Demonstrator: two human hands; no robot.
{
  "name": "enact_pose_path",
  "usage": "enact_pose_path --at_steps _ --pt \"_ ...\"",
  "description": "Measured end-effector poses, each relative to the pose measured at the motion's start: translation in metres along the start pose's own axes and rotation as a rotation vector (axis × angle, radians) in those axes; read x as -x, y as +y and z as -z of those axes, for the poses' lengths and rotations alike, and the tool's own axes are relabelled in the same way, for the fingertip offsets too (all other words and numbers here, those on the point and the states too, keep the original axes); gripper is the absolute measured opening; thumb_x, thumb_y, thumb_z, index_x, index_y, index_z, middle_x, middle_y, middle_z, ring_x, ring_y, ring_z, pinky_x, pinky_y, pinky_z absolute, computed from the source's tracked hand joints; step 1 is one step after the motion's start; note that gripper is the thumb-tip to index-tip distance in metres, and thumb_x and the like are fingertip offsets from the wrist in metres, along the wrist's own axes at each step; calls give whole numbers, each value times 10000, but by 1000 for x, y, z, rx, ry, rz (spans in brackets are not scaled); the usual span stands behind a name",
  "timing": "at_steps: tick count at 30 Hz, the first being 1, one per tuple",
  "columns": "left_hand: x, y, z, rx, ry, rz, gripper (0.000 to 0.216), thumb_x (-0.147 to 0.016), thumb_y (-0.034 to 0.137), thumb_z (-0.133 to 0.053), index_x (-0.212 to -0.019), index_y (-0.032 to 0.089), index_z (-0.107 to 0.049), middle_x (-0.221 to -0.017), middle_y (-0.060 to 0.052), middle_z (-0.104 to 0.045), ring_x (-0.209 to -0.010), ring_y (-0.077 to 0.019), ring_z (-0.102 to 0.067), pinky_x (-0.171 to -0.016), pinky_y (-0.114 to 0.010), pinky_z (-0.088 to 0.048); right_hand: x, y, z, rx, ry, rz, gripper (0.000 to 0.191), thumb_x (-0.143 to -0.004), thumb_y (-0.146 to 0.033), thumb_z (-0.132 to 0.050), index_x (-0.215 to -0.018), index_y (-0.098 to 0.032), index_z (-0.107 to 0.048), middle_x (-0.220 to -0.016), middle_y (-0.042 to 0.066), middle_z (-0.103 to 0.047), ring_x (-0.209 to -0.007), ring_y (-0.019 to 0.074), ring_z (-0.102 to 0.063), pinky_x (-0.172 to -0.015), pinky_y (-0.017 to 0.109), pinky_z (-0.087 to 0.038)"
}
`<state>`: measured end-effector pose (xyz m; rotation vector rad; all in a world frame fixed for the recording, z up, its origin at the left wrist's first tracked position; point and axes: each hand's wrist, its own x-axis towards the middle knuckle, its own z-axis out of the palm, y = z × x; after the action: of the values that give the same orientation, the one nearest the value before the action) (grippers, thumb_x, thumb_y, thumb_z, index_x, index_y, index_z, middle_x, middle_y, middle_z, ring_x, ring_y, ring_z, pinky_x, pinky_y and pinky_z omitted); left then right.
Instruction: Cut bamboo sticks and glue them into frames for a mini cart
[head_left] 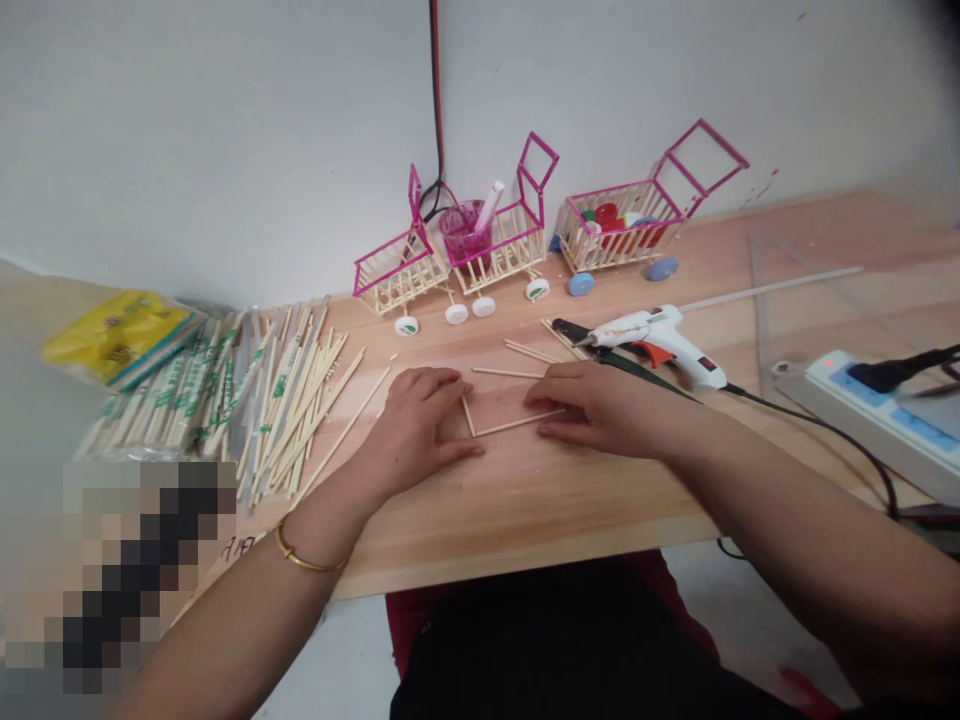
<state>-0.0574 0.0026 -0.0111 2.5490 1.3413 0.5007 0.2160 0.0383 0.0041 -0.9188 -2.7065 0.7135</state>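
My left hand (420,425) rests on the wooden table (540,500) with its fingers pressed down on the left ends of thin wooden sticks (510,424) laid in a small frame shape. My right hand (600,405) lies opposite, its fingers pinching the right end of one stick against the table. A short stick (468,413) stands crosswise between the two hands. Another stick (506,373) lies just beyond them. A gold bangle (304,555) is on my left wrist.
A white glue gun (660,338) with a black cable lies behind my right hand. Three stick-built carts with pink frames (517,240) stand by the wall. A heap of chopsticks (255,400) and a yellow packet (120,335) lie left. A power strip (877,410) sits right.
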Motion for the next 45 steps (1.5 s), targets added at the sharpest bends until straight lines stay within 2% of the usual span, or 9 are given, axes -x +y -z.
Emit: enact_pose_path --at_steps 29,45 --pt "-2 2 1 49 9 17 583 -767 479 -681 -1253 188 -543 -1265 -127 -584 -1170 -293 -494 -1023 -486 -360 -2 -3 1 -14 23 22 206 -874 -231 -543 -1039 -189 -659 -982 81 -657 -904 211 -603 -793 330 -455" --pt "-2 2 1 44 15 19 603 -759 479 -690 -1259 178 -537 -1260 -128 -585 -1169 -287 -493 -1025 -474 -363 -2 -4 1 -15 15 4 202 -873 -251 -549 -1035 -191 -652 -982 74 -650 -901 207 -598 -787 327 -454"
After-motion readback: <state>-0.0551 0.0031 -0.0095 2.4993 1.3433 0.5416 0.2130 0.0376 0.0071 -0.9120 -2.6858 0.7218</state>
